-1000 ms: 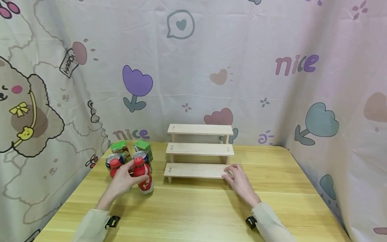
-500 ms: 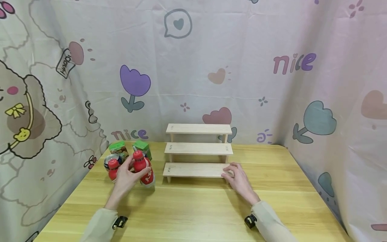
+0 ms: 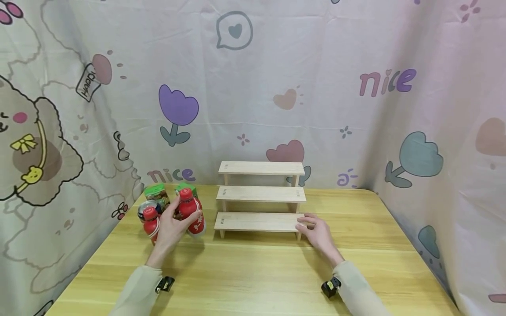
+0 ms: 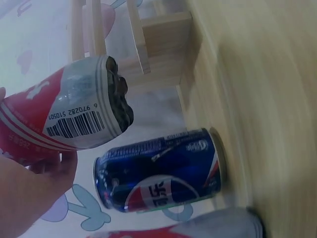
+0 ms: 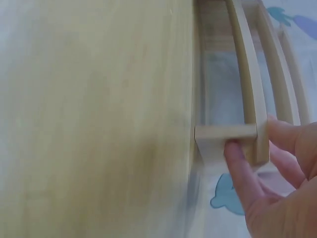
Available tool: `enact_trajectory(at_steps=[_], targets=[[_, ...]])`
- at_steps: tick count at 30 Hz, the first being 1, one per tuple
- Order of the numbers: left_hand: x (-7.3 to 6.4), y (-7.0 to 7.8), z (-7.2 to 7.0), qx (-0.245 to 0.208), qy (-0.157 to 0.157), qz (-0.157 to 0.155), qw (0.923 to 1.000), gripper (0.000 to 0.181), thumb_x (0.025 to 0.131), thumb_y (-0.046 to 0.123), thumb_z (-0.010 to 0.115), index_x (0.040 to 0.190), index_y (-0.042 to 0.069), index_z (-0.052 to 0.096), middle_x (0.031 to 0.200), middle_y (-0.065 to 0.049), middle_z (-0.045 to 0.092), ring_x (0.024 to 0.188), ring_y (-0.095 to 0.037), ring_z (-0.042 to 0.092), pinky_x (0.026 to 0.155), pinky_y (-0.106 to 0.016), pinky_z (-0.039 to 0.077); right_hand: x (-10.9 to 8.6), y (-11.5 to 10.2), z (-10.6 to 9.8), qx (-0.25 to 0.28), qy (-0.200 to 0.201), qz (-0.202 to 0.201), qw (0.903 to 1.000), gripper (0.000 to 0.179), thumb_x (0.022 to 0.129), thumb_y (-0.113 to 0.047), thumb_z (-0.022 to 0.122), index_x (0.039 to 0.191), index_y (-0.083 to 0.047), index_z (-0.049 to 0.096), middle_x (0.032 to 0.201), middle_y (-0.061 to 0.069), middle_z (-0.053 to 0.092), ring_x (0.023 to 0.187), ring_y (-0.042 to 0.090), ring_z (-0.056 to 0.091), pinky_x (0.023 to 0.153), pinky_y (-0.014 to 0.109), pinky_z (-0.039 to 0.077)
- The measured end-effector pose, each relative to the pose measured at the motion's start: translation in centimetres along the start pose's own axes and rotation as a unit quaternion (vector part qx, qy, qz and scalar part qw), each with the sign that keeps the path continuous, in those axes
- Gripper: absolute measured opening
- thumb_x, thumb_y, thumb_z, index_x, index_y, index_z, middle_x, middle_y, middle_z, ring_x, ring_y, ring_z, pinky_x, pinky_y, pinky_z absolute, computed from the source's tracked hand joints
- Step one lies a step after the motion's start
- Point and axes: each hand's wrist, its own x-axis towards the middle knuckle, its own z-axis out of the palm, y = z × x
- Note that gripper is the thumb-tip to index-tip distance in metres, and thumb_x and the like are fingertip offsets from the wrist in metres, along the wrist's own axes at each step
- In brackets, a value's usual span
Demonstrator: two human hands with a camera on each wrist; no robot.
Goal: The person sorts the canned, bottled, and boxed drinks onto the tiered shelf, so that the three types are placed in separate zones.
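My left hand [image 3: 171,230] grips a red plastic drink bottle [image 3: 189,204] with a red cap, held tilted above the table. In the left wrist view its barcode and dark ridged base show, and a blue cola can [image 4: 161,171] stands beyond it. A second red bottle [image 3: 151,221] stands to the left of the hand. My right hand [image 3: 318,233] holds the right end of the lowest step of a three-tier wooden display shelf [image 3: 257,221]. In the right wrist view the thumb [image 5: 240,168] presses the end leg while fingers touch the step's top.
Behind the left hand stand another can [image 3: 147,208], a green-lidded snack tub [image 3: 156,193] and a green box [image 3: 186,188], partly hidden. The wooden table [image 3: 253,276] ends at a printed curtain [image 3: 245,87] at the back and sides.
My left hand has lifted the red bottle and carried it slightly right, and the bottle now tilts. The right hand stays at the shelf's end, shifting very slightly right.
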Motion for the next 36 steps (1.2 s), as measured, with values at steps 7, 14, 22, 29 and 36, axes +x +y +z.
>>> enact_trajectory(at_steps=[7,14,22,29,36], targets=[[0.6,0.5,0.7,-0.018,-0.014,-0.004,0.9997,0.075,0.084,0.036,0.078,0.148,0.021,0.043,0.133,-0.011,0.058,0.112,-0.022,0.061,0.087,-0.027,0.054,0.4,0.6,-0.6,0.114,-0.033,0.061,0.9911,0.035,0.084,-0.008,0.076,0.118,0.001,0.069,0.143,0.025,0.049,0.111,0.037,0.065,0.076,0.027,0.059],[1.0,1.7,1.0,-0.011,-0.011,-0.017,0.9997,0.081,0.079,0.042,0.081,0.148,0.02,0.044,0.134,-0.012,0.059,0.117,-0.031,0.06,0.093,-0.047,0.053,0.8,1.0,-0.7,0.143,-0.059,0.081,0.9846,0.038,0.086,-0.006,0.074,0.122,0.001,0.065,0.129,0.024,0.059,0.092,0.016,0.067,0.076,0.03,0.059],[2.0,2.6,2.1,-0.039,0.016,0.016,0.999,0.074,0.076,0.033,0.085,0.141,0.016,0.053,0.129,-0.013,0.065,0.112,-0.029,0.064,0.088,-0.034,0.056,0.9,0.9,-0.7,0.137,-0.059,0.082,0.9855,0.041,0.087,-0.008,0.074,0.125,0.001,0.064,0.109,0.015,0.063,0.085,0.011,0.063,0.074,0.028,0.059],[2.5,4.1,2.9,-0.044,0.012,0.053,0.9976,0.067,0.077,0.028,0.086,0.136,0.016,0.058,0.122,-0.011,0.068,0.096,-0.024,0.066,0.076,-0.017,0.053,0.8,0.7,-0.7,0.132,-0.062,0.084,0.9857,0.043,0.086,-0.009,0.074,0.127,0.001,0.063,0.097,0.009,0.062,0.076,0.015,0.062,0.066,0.028,0.058],[3.1,5.7,3.5,-0.049,-0.015,0.087,0.9949,0.07,0.08,0.028,0.083,0.142,0.016,0.053,0.125,-0.013,0.066,0.106,-0.029,0.066,0.089,-0.044,0.056,0.6,0.7,-0.5,0.129,-0.054,0.089,0.9861,0.042,0.087,-0.01,0.074,0.126,0.0,0.064,0.099,0.01,0.065,0.076,0.013,0.062,0.065,0.027,0.057]])
